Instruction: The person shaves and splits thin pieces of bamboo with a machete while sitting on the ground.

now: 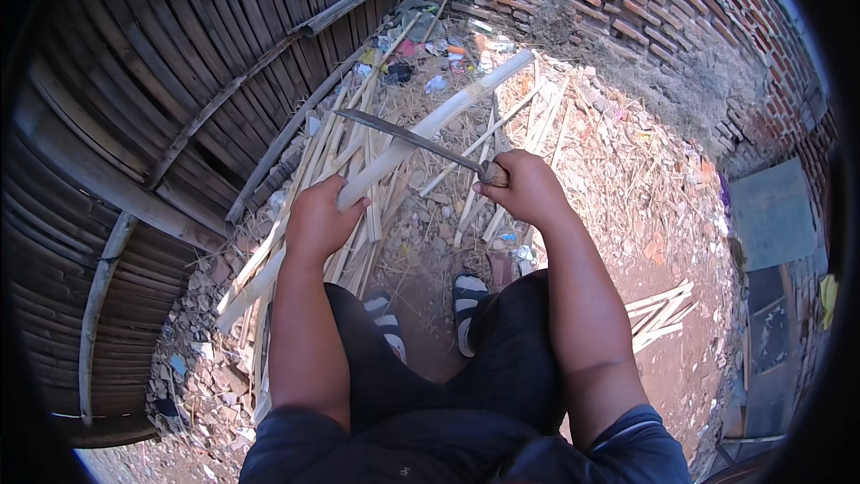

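Note:
My left hand [321,218] is closed round a long, pale bamboo strip [448,110]. The strip slants from the lower left, beside my left forearm, up to the far middle. In my right hand [527,186] is the wooden handle of a machete [419,141], gripped with the fingers wrapped round it. Its dark blade points left and lies across the bamboo strip, a little beyond my left hand. Whether the edge bites into the strip cannot be made out. Beneath, several split bamboo strips [346,139] lie lengthwise on the ground.
To the left rises a wall of dark slats [179,63] with poles along it. A brick wall [618,9] stands at the far side. Rubble, shavings and litter [434,83] cover the ground. A small pile of short strips [661,315] lies right of my legs, near a grey-green panel [775,215].

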{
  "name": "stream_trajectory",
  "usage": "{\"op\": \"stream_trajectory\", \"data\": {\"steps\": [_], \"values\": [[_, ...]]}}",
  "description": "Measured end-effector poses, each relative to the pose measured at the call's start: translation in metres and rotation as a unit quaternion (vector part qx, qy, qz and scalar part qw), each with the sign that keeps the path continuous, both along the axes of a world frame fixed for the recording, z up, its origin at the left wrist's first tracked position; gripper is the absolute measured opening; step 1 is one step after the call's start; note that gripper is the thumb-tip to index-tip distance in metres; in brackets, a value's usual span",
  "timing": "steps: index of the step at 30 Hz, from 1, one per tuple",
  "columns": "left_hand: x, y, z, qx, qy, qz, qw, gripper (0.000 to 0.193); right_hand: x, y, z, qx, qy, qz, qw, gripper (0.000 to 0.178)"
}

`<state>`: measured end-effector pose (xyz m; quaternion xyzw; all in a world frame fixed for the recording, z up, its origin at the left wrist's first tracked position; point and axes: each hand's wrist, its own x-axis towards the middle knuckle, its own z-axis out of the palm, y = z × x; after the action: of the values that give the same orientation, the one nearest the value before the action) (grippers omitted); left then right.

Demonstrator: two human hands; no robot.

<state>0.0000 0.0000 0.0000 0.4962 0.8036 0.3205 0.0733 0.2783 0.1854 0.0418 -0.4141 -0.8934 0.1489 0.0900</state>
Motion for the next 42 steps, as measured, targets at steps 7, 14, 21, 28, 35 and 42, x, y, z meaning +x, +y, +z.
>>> {"op": "stream_trajectory", "data": {"steps": [7, 14, 21, 28, 35, 42], "values": [[-0.003, -0.01, 0.002, -0.013, -0.006, -0.01, 1.0, 0.042, -0.007, -0.019, 0.0, -0.001, -0.033, 0.047, 0.998, 0.047], [0.003, -0.001, 0.0, 0.011, -0.019, -0.021, 1.0, 0.04, -0.015, -0.024, 0.012, 0.017, -0.052, 0.086, 0.995, 0.047], [0.007, 0.009, -0.004, 0.048, -0.009, -0.009, 0.999, 0.038, -0.008, -0.005, 0.003, 0.041, -0.024, -0.008, 0.999, 0.033], [0.003, 0.007, -0.015, 0.088, 0.01, -0.015, 0.996, 0.038, -0.035, -0.022, -0.003, 0.09, -0.045, 0.07, 0.992, 0.029], [-0.007, 0.001, -0.006, 0.012, -0.013, -0.01, 1.0, 0.039, -0.013, 0.017, -0.003, 0.051, 0.039, -0.093, 0.994, 0.039], [-0.007, 0.002, -0.011, 0.047, 0.006, -0.016, 0.999, 0.038, -0.043, -0.021, 0.004, 0.059, -0.047, 0.032, 0.997, 0.041]]}}
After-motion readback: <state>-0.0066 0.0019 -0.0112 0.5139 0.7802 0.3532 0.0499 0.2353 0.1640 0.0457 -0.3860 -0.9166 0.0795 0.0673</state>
